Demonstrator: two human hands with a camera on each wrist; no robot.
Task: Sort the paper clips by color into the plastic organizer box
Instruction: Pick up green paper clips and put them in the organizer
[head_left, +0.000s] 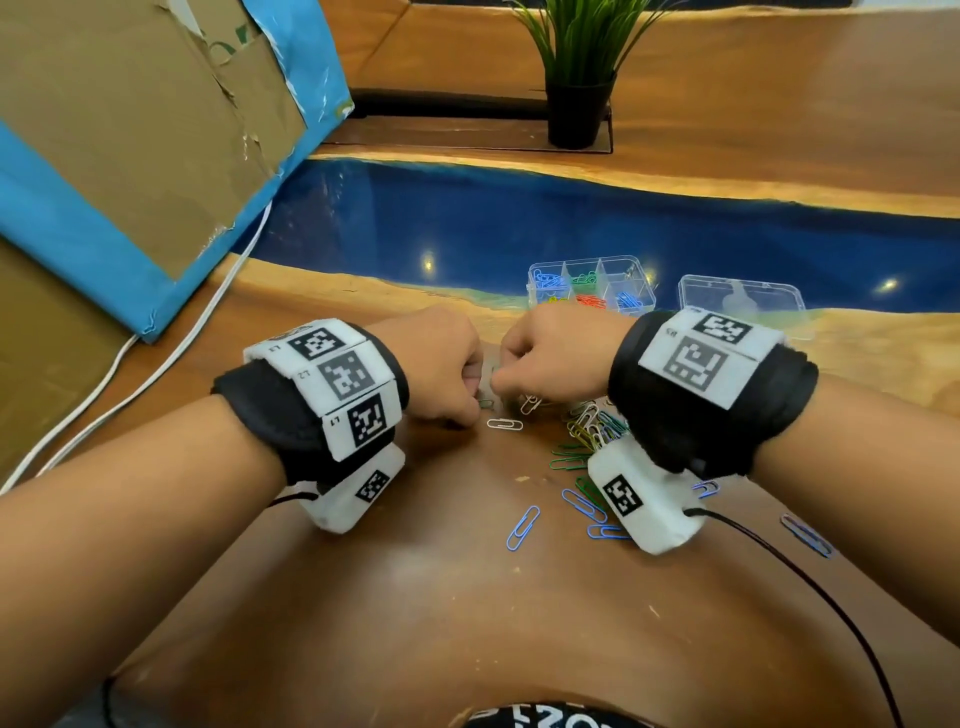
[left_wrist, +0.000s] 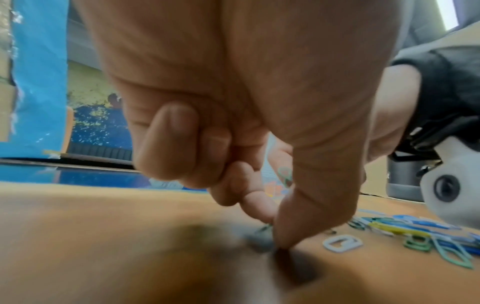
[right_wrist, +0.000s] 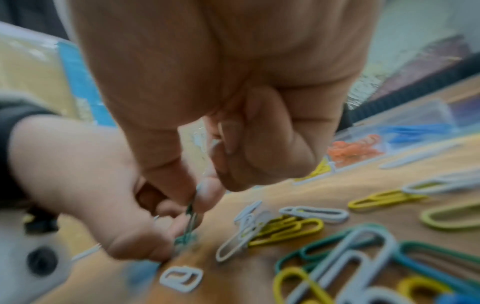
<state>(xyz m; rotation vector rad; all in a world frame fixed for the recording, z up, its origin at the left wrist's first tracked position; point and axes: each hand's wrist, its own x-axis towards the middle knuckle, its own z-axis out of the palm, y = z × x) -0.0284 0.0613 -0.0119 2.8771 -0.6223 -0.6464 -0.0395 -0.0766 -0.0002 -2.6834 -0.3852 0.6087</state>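
While the left hand (head_left: 441, 364) curls low over the wooden table (head_left: 467, 597), its thumb and forefinger pinch a green paper clip (right_wrist: 188, 224) that the right hand (head_left: 556, 353) also nips between thumb and fingertip; the loose clip pile (head_left: 592, 431) lies just right, the plastic organizer box (head_left: 592, 283) beyond.

Green clip (right_wrist: 189, 224); white clip (head_left: 505, 424)

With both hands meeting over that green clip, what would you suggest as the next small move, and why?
Probably pull the green clips apart: both the left hand and right hand pinch them just above the table, seemingly tangled. The organizer box already holds green ones.
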